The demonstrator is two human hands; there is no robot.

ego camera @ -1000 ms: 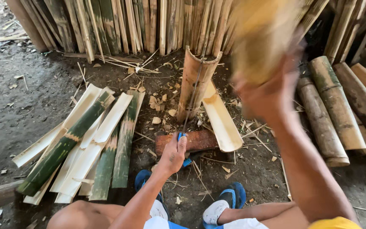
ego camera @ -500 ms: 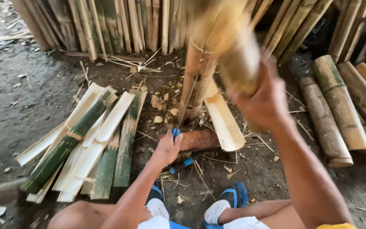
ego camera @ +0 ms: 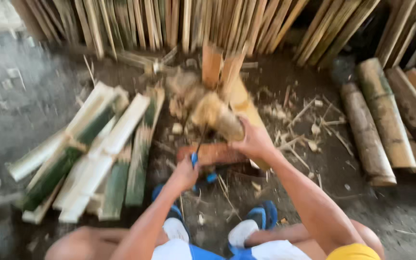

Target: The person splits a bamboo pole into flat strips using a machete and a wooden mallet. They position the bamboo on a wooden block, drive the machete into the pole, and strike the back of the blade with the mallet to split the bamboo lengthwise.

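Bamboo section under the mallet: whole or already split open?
Split open. The upright bamboo section shows a gap dividing its top into two pieces, with the blurred wooden mallet in the right hand beside it.

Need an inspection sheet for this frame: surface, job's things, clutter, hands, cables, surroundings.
Surface: dark dirt floor.
Job's things: upright split bamboo section; blue-handled blade; blurred tan wooden mallet; reddish wooden block.
Clutter: bamboo chips; pile of split green-and-white bamboo slats.
Hands: left hand grips blade handle; right hand grips mallet.
Cables: nothing seen.
Surroundings: leaning bamboo strips; whole bamboo logs.
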